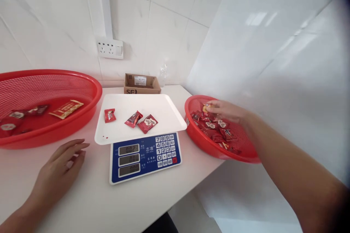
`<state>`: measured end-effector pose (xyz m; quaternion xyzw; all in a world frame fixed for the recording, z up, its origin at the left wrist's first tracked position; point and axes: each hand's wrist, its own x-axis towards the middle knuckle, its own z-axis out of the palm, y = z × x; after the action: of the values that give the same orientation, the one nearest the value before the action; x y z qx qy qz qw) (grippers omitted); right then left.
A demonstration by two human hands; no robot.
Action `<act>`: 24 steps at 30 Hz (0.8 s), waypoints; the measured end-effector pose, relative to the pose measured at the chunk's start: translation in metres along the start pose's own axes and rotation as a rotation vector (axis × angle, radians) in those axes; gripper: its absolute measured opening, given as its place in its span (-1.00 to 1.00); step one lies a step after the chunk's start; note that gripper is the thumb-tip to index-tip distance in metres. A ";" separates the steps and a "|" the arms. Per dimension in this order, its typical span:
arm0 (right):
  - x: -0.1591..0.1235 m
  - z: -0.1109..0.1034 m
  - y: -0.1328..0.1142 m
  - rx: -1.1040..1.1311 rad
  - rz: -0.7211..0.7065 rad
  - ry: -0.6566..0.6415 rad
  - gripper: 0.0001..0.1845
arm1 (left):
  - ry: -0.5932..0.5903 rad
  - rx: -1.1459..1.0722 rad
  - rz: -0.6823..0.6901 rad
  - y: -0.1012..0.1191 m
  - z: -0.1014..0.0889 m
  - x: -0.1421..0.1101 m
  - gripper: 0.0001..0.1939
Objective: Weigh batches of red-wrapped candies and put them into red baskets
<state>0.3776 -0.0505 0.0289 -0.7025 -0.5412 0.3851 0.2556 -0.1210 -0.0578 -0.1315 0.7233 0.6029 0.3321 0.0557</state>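
The right hand (225, 112) reached over the right basket (197, 137), its fingertips pinching a yellow-and-red packet (205, 109) above the heaped red packets (211, 125)! Over the table (90, 198), the left hand (61, 165) was loosely open near the left basket (69, 128); three red sachets (148, 123) lay on the scale's white tray (142, 103).

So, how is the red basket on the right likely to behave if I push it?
The red basket could tip, since its near right side seems to jut past the edge of the table. Its wall looks thin, so it may flex under the hands. The wrapped packets inside appear loosely piled, so they would probably shift.
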 end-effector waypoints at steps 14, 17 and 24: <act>0.054 0.152 -0.119 -0.326 -0.369 -0.118 -0.50 | 0.079 -0.104 0.036 0.015 -0.013 0.003 -0.72; 0.050 0.164 -0.125 -0.520 -0.485 -0.122 -0.50 | 0.069 -0.105 0.043 0.014 -0.013 0.002 -0.73; 0.030 0.177 -0.141 -0.503 -0.552 -0.346 -0.55 | 0.043 -0.121 0.050 0.016 -0.013 0.002 -0.73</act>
<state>0.1567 0.0079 0.0289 -0.4963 -0.8217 0.2700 0.0748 -0.1148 -0.0647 -0.1129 0.7262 0.5643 0.3848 0.0782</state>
